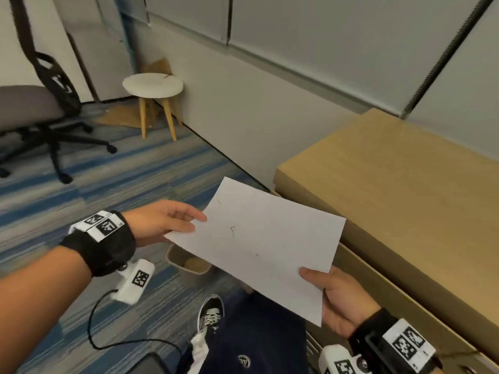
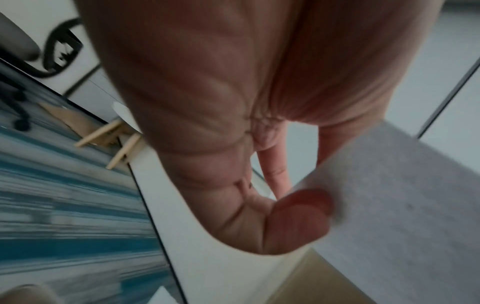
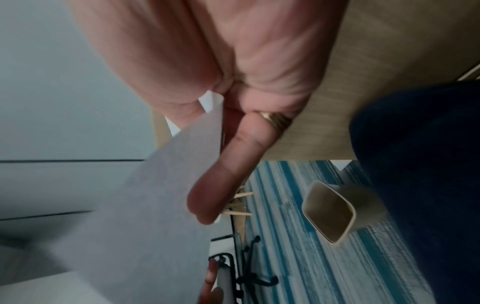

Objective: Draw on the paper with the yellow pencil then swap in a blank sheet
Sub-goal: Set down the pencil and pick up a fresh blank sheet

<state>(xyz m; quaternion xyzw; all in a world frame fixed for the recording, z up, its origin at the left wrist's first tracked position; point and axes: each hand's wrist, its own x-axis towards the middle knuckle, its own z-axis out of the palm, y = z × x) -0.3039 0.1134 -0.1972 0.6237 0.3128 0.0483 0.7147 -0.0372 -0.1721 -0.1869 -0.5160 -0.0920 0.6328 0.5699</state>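
While the left hand [image 1: 159, 222] pinches the left edge of the paper [image 1: 259, 238], the sheet hangs in the air just left of the wooden counter [image 1: 405, 184], faint marks showing. Below the paper sits a bin [image 1: 186, 261]; the right hand [image 1: 340, 298] grips the paper's near corner.

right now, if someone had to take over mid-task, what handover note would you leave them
Left hand: pinches the left edge of the sheet of paper, thumb on top.
Right hand: holds the sheet's near right corner, thumb on top, fingers beneath.
The sheet is in the air, off the wooden desk, above a small beige bin on the carpet. It bears a few faint pencil marks, so the drawing looks done.
Yellow pencil and blank sheet: not in view.
Left to do: put this used sheet away, possibly in the bin, then fetch a blank sheet and lay it on the desk.
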